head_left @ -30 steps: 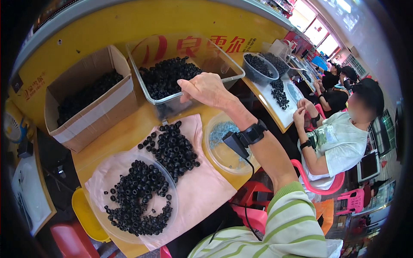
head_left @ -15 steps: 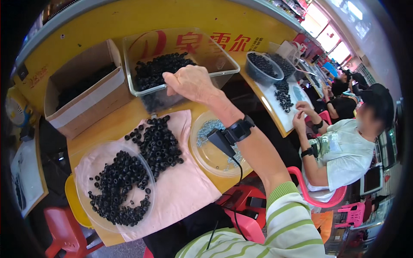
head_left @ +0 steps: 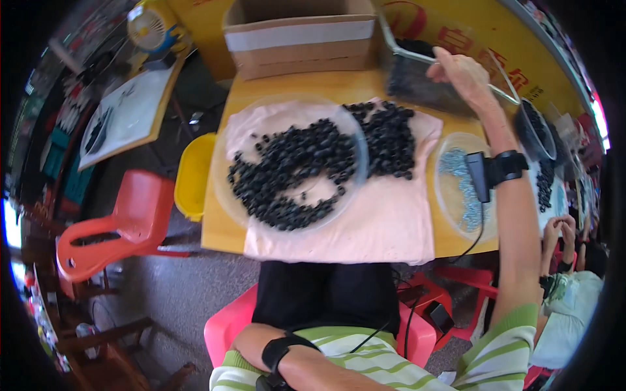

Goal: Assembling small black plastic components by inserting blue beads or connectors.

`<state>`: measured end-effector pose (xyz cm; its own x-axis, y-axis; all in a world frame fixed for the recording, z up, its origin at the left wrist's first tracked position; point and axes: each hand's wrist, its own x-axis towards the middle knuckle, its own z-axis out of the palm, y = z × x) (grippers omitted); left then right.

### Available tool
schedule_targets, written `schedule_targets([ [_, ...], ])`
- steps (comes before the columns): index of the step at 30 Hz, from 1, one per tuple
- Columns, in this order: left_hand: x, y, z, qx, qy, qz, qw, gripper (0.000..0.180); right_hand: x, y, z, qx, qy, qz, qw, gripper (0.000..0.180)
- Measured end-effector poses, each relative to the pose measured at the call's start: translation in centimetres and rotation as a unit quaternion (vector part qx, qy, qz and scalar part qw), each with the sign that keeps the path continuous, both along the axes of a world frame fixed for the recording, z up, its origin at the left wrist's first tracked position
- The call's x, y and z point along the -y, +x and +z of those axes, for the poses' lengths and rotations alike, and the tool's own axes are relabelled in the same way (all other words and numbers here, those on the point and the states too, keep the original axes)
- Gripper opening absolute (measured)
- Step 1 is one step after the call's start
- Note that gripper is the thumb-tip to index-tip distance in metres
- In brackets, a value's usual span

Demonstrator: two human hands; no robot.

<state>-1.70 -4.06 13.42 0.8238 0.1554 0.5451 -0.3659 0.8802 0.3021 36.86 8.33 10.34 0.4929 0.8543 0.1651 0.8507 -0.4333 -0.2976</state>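
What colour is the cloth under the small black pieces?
Pale pink; the cloth shows best in the head view.

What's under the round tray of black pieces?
Pink cloth, and wooden tabletop toward the left. What the black pieces cover can't be seen.

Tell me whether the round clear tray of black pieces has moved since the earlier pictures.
No. Judged against the pink cloth, the round clear tray shows no visible shift: it stays over the cloth's left side.

- yellow wall (head_left: 207, 29) behind a wood-toned worktable (head_left: 313, 85)
- grey speckled floor (head_left: 215, 280) below
- red plastic chair (head_left: 142, 207) to the left
- white-topped side table (head_left: 140, 104) at upper left
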Motion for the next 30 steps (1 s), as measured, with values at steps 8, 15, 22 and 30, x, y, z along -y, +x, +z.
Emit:
schedule_targets([
  [8,3.8,-1.8,-0.7,0.020,0.021,0.016,0.999,0.034,0.7,5.8,-2.1,0.391,0.174,0.196,0.882,0.035],
  [15,5.2,-3.0,-1.3,0.036,0.013,0.008,0.999,0.037,4.9,-1.8,3.4,0.104,0.258,0.067,0.958,0.033],
  [22,7.4,-4.6,-1.2,0.014,0.044,0.040,0.998,0.039,8.6,-14.7,5.0,-0.026,0.324,0.125,0.937,0.029],
  [30,11.3,-5.1,-1.4,0.028,0.062,-0.025,0.997,0.042,15.4,-20.0,6.0,-0.045,0.418,0.148,0.895,0.028],
])
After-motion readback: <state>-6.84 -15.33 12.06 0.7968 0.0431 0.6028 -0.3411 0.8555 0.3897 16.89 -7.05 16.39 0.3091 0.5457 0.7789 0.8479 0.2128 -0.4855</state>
